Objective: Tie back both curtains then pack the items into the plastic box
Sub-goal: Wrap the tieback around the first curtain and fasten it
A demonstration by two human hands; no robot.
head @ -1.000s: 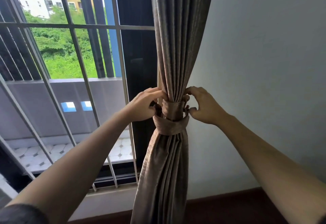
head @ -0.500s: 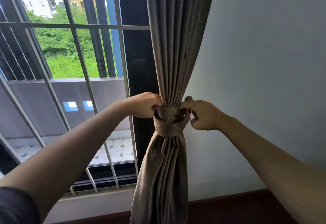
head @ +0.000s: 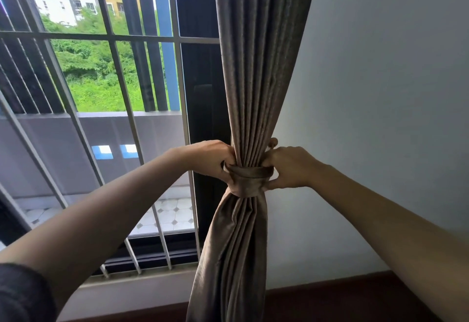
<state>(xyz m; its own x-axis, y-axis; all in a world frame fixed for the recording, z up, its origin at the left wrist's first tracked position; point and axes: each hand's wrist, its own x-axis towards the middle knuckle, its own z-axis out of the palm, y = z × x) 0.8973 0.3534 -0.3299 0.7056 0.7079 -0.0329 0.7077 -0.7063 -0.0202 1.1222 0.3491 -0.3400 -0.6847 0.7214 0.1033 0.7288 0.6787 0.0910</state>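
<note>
Curtain (head: 253, 80) cloth, grey-brown and pleated, hangs at the right edge of the window where the frame meets the pale wall (head: 380, 93), and from my remote seat I see it gathered into a narrow waist at mid-height. A tieback band (head: 250, 181) of the same fabric is wrapped around that waist, its front sagging in a shallow loop, with the folds fanning out again below it. The left hand (head: 210, 159) sits against the band's left end, fingers curled tight into the fabric there. The right hand (head: 289, 167) mirrors it on the other side, fingers bent over the band's top edge and the thumb hooked under its bottom edge. I cannot tell how the band's ends meet behind the curtain. A small rounded knob (head: 272, 142) pokes up just above the right hand, close to the wall. A dark sleeve (head: 22, 293) covers the left upper arm. Behind the left arm runs the white window grille (head: 127, 40), with greenery and apartment blocks outside.
</note>
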